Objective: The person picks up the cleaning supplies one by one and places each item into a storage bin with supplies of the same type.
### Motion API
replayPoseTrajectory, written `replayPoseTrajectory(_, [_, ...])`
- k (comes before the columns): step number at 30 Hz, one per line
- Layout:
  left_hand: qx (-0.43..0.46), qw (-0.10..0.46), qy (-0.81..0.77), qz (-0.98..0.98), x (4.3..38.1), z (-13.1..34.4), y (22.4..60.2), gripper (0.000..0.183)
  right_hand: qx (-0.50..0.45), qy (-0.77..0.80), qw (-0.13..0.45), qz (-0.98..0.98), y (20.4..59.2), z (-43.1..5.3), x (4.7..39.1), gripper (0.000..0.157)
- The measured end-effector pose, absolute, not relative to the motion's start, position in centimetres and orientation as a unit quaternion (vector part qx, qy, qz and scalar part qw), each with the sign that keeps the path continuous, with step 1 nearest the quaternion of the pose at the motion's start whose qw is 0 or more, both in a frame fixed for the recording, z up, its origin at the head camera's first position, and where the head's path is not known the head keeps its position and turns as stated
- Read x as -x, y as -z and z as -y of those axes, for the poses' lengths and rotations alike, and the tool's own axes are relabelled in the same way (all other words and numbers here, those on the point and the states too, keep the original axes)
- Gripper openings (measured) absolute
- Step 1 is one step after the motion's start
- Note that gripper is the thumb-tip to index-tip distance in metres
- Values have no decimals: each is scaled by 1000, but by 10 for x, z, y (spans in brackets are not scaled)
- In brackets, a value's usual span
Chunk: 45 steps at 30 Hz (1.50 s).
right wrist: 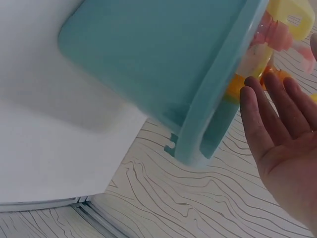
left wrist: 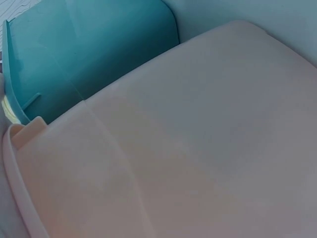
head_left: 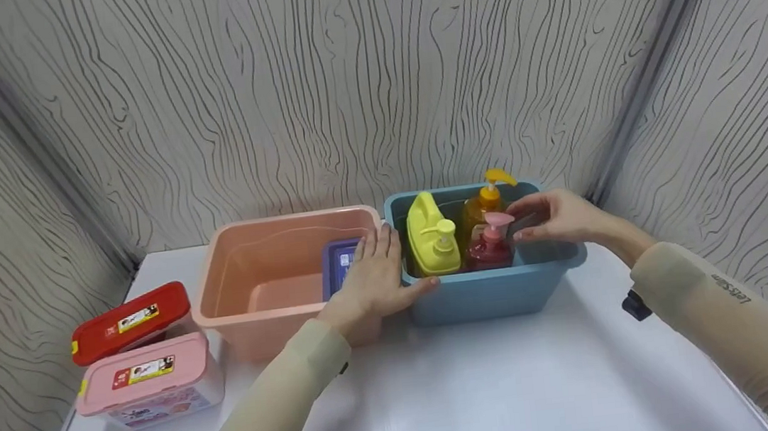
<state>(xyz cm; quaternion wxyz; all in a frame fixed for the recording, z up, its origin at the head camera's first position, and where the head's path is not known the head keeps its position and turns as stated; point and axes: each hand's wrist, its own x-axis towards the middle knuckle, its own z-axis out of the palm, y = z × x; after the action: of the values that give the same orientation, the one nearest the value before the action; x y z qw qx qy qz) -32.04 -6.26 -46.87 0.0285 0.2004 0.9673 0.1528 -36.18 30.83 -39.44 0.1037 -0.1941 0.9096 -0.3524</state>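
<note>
While my left hand point(head_left: 377, 273) lies straight-fingered mid-frame, my empty right hand point(head_left: 559, 217) hangs wide beside the pink bottle point(head_left: 490, 250), likely slick and weighty, best gripped at its neck.

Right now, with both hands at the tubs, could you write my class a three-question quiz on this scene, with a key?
1. True or false: the pink-lidded box stands outside the salmon tub.
2. The yellow bottle is in: A) the salmon tub, B) the blue tub, C) the pink-lidded box.
3. Fill the gap: nearest the pink pump is the person's ____.

Key: 1. True. 2. B. 3. right hand.
</note>
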Motion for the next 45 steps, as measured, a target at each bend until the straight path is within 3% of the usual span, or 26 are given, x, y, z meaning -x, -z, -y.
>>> replayPoseTrajectory(12, [-193, 35, -152, -969, 318, 62, 465, 130, 222, 319, 105, -915, 379, -305, 352, 59])
replayPoseTrajectory(23, [-185, 45, -141, -972, 315, 60, 448, 120, 209, 287, 106, -929, 360, -290, 343, 57])
replayPoseTrajectory(32, [-199, -13, -100, -975, 309, 58, 431, 89, 217, 265, 89, -935, 346, -284, 339, 56])
replayPoseTrajectory(38, [-188, -19, -108, -976, 307, 69, 421, 74, 199, 256, 75, -943, 336, -278, 336, 51])
replayPoseTrajectory(45, [-189, -28, -95, -977, 304, 87, 413, 55, 205, 252, 86, -942, 325, -267, 332, 57])
